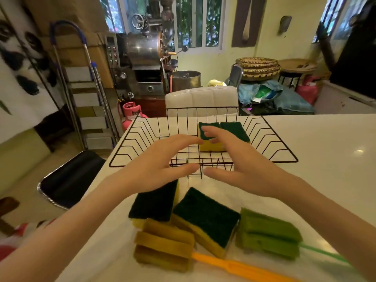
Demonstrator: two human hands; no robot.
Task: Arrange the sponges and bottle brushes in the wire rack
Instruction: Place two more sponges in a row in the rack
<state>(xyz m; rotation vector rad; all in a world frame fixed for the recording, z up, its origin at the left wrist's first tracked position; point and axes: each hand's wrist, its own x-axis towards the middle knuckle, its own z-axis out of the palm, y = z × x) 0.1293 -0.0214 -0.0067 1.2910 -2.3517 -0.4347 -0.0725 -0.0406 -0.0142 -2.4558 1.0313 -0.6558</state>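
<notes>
A black wire rack [272, 137] stands on the white counter. Inside it, at the back right, two yellow sponges with dark green tops stand side by side: one [210, 146] partly behind my fingers, the other [236, 130] to its right. My left hand [160, 169] and my right hand [238, 165] hover over the rack's front edge, fingers spread, holding nothing. In front of the rack lie two more green-topped sponges [154, 202] [205, 218], an orange-handled bottle brush with a mustard sponge head [164, 245] and a green bottle brush [268, 233].
The white counter [325, 159] runs on to the right of the rack. Its left edge drops off to a black stool [69, 178]. A white padded chair back [201, 98] rises behind the rack. The room beyond is cluttered with a metal machine, a step ladder and baskets.
</notes>
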